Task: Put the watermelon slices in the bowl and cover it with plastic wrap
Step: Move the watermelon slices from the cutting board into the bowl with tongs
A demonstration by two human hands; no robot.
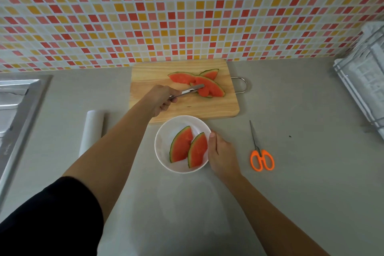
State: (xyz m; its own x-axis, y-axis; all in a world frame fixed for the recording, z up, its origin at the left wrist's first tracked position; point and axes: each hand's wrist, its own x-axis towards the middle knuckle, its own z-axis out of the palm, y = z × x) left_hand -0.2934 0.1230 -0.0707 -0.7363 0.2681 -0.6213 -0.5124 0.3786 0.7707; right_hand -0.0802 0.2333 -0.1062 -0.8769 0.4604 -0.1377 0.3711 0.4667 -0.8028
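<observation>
Lying side by side in the white bowl (pixel 166 131), two watermelon slices (pixel 180 144) rest near the cutting board (pixel 207 108), where the left hand (pixel 161 97) grips tongs (pixel 187 91) closed on one of the remaining slices (pixel 209 87), while the right hand (pixel 222 156) clasps the bowl's right rim.

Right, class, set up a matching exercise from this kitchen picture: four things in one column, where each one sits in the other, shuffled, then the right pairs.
Things
1. tongs
2. scissors
3. plastic wrap roll
4. white bowl

Places
A. on the counter, right of the bowl
B. steadied by the right hand, two watermelon slices inside
C. on the counter, left of the bowl
D. in the left hand, at the slices on the cutting board

Pairs: 1-D, 2-A, 3-C, 4-B
</observation>
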